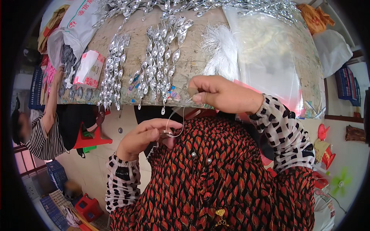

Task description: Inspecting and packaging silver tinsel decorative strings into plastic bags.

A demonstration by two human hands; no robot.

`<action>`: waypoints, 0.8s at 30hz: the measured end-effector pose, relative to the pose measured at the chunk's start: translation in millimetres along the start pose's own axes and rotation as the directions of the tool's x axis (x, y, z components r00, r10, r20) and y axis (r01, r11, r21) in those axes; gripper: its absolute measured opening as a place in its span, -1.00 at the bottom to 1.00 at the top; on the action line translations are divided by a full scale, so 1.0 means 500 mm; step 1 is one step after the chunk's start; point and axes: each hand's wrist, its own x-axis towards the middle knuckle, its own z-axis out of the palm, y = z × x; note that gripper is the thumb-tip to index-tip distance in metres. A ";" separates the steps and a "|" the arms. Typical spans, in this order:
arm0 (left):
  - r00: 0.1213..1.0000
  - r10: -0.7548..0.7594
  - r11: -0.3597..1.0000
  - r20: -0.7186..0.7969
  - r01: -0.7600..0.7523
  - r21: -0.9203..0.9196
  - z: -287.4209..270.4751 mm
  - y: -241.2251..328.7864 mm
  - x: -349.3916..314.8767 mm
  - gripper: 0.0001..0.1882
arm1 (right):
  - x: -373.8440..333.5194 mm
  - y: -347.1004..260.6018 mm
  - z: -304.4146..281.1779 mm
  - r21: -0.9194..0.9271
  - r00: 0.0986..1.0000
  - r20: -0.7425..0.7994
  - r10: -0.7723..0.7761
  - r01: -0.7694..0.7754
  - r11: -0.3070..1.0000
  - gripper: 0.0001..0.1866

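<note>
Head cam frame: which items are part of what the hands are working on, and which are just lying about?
In hand:
- left hand pinching a small silver piece
- right hand pulling a clear thread
- silver twisted pendants laid in bunches on the table
- white thread bundle

Lying about:
- clear plastic bag
- red-and-white packet
- red stools
- blue crates

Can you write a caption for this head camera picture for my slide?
Left hand and right hand pull a clear thread beside silver strands.
</note>
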 end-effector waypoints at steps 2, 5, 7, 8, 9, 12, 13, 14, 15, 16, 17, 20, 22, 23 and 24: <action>0.993 0.032 0.999 0.109 -0.030 -0.024 0.007 0.005 0.017 -0.31 | -0.003 -0.013 0.011 -0.083 0.999 0.021 -0.047 0.048 0.995 -0.93; 0.993 -0.002 0.998 0.120 0.009 -0.062 0.026 0.024 0.041 -0.34 | -0.003 -0.037 0.019 -0.237 0.992 0.076 -0.103 0.119 0.964 -0.92; 0.989 -0.104 0.961 0.107 0.128 -0.247 0.040 0.034 0.060 -0.52 | -0.008 -0.039 0.020 -0.389 0.985 0.082 -0.153 0.174 0.905 -0.92; 0.988 -0.150 0.928 0.046 0.156 -0.337 0.050 0.041 0.068 -0.66 | -0.010 -0.040 0.019 -0.389 0.985 0.079 -0.152 0.171 0.905 -0.92; 0.987 -0.152 0.929 0.049 0.159 -0.334 0.056 0.039 0.073 -0.66 | -0.013 -0.041 0.019 -0.418 0.986 0.075 -0.152 0.169 0.893 -0.93; 0.991 -0.109 0.957 -0.073 0.085 -0.277 0.066 0.034 0.083 -0.78 | -0.022 -0.037 0.019 -0.476 0.989 0.055 -0.135 0.145 0.868 -0.93; 0.985 -0.114 0.967 -0.129 0.080 -0.242 0.069 0.034 0.085 -0.84 | -0.025 -0.033 0.019 -0.506 0.992 0.044 -0.118 0.125 0.853 -0.92; 0.976 -0.116 0.976 -0.185 0.077 -0.205 0.072 0.032 0.086 -0.89 | -0.027 -0.028 0.019 -0.504 0.992 0.040 -0.118 0.122 0.855 -0.92; 0.975 -0.120 0.976 -0.185 0.082 -0.203 0.077 0.029 0.088 -0.89 | -0.027 -0.023 0.020 -0.476 0.990 0.032 -0.134 0.133 0.869 -0.92; 0.966 -0.093 0.977 -0.241 0.042 -0.209 0.083 0.023 0.090 -0.90 | -0.027 -0.018 0.019 -0.448 0.988 0.024 -0.150 0.145 0.882 -0.92; 0.953 -0.066 0.977 -0.297 0.002 -0.213 0.087 0.019 0.091 -0.91 | -0.027 -0.013 0.016 -0.445 0.988 0.022 -0.152 0.146 0.884 -0.92; 0.944 -0.063 0.977 -0.323 -0.007 -0.211 0.089 0.023 0.090 -0.89 | -0.024 -0.003 0.005 -0.118 0.999 0.026 -0.044 0.047 0.992 -0.90; 0.950 -0.080 0.976 -0.302 0.014 -0.216 0.087 0.026 0.088 -0.89 | -0.028 -0.010 0.003 -0.109 0.998 0.044 0.034 -0.029 0.994 -0.87; 0.955 -0.093 0.975 -0.282 0.030 -0.221 0.087 0.027 0.088 -0.89 | -0.030 -0.006 0.003 -0.106 0.999 0.041 0.035 -0.030 0.994 -0.87; 0.955 -0.095 0.975 -0.282 0.031 -0.220 0.087 0.026 0.089 -0.89 | -0.029 0.003 0.003 0.036 0.996 0.034 0.086 -0.087 0.996 -0.88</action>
